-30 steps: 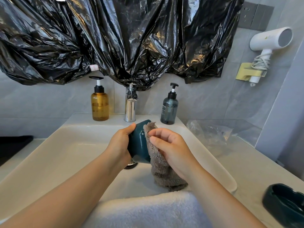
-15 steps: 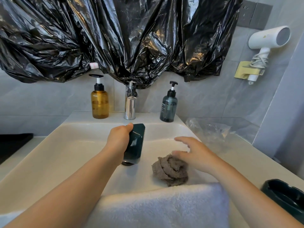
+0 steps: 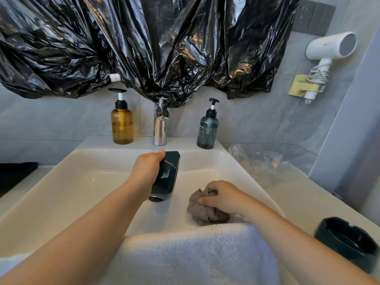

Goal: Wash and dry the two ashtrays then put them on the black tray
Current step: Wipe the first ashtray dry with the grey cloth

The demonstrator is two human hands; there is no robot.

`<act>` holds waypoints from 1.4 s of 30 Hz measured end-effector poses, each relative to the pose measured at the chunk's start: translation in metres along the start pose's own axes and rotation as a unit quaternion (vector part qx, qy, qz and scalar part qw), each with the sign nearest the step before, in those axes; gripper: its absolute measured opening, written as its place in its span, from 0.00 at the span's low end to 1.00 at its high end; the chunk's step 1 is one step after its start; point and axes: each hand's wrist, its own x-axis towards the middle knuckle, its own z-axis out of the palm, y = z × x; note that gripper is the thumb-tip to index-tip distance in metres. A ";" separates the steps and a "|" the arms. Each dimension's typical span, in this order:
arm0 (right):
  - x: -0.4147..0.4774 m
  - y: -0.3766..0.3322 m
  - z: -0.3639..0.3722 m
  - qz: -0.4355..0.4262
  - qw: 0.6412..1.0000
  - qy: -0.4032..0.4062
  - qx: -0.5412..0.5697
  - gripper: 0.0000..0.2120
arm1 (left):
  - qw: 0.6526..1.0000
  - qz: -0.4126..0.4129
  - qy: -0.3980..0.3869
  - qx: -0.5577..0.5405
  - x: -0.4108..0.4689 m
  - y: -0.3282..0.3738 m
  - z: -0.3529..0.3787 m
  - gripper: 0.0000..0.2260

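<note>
Over the white sink, left grip holds the dark-green glazed ashtray edge-on, upright; right grip clutches grey cloth.

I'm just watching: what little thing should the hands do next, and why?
Probably lift the cloth to the ashtray and wipe it. The right hand grips the crumpled cloth on the sink floor, while the left hand holds the ashtray on edge over the drain, apart from the cloth. A second ashtray sits on the counter.
</note>
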 end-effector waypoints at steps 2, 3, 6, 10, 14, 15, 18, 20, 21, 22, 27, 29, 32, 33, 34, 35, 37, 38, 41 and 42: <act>-0.006 0.001 -0.007 0.006 0.996 0.037 0.080 0.17 | 1.000 0.012 -0.003 0.015 -0.001 0.000 0.002 0.13; -0.010 0.001 -0.012 0.007 0.992 0.060 0.114 0.15 | 1.000 0.021 -0.005 0.021 -0.002 -0.001 0.002 0.12; -0.025 -0.004 -0.027 -0.012 0.977 0.152 0.147 0.11 | 0.997 0.068 -0.019 0.041 -0.012 -0.001 0.001 0.10; -0.062 -0.016 -0.050 -0.043 0.957 0.242 0.155 0.08 | 0.987 0.144 -0.039 0.065 -0.034 0.007 -0.004 0.11; -0.107 -0.016 -0.068 -0.052 0.951 0.273 0.133 0.06 | 0.970 0.219 -0.055 0.084 -0.071 0.020 -0.010 0.17; -0.122 -0.014 -0.071 -0.050 0.951 0.278 0.125 0.07 | 0.964 0.239 -0.060 0.095 -0.085 0.021 -0.011 0.17; -0.159 -0.001 -0.080 -0.043 0.951 0.291 0.093 0.07 | 0.943 0.296 -0.073 0.133 -0.123 0.023 -0.012 0.17; -0.183 0.013 -0.081 -0.025 0.954 0.289 0.075 0.07 | 0.933 0.317 -0.084 0.151 -0.153 0.017 -0.013 0.14; -0.195 0.021 -0.079 -0.014 0.957 0.284 0.064 0.07 | 0.929 0.324 -0.088 0.154 -0.168 0.013 -0.013 0.13; -0.204 0.029 -0.076 -0.004 0.960 0.275 0.053 0.06 | 0.927 0.331 -0.092 0.154 -0.181 0.007 -0.013 0.13; -0.239 0.061 -0.043 0.050 0.968 0.241 0.047 0.12 | 0.905 0.367 -0.088 0.197 -0.231 -0.026 -0.014 0.16; -0.241 0.073 -0.029 0.062 0.967 0.242 0.055 0.15 | 0.896 0.378 -0.089 0.216 -0.244 -0.039 -0.013 0.16; -0.237 0.085 -0.017 0.081 0.971 0.209 0.082 0.09 | 0.880 0.397 -0.092 0.242 -0.255 -0.053 -0.014 0.16; -0.235 0.088 -0.015 0.089 0.974 0.191 0.088 0.17 | 0.867 0.412 -0.096 0.263 -0.257 -0.057 -0.015 0.16; -0.235 0.088 -0.013 0.097 0.976 0.174 0.089 0.24 | 0.843 0.437 -0.097 0.300 -0.257 -0.060 -0.016 0.16; -0.235 0.086 -0.012 0.095 0.978 0.163 0.083 0.26 | 0.805 0.472 -0.091 0.348 -0.256 -0.063 -0.017 0.16; -0.236 0.074 -0.013 0.071 0.982 0.156 0.079 0.27 | 0.711 0.551 -0.070 0.431 -0.253 -0.066 -0.019 0.16; -0.235 0.067 -0.014 0.053 0.983 0.155 0.084 0.26 | 0.669 0.586 -0.068 0.453 -0.250 -0.066 -0.021 0.15; -0.236 0.035 -0.021 0.007 0.965 0.124 0.232 0.25 | 0.576 0.651 -0.078 0.488 -0.243 -0.062 -0.023 0.12; -0.238 0.022 -0.022 0.006 0.940 0.099 0.325 0.25 | 0.549 0.666 -0.081 0.499 -0.242 -0.061 -0.023 0.11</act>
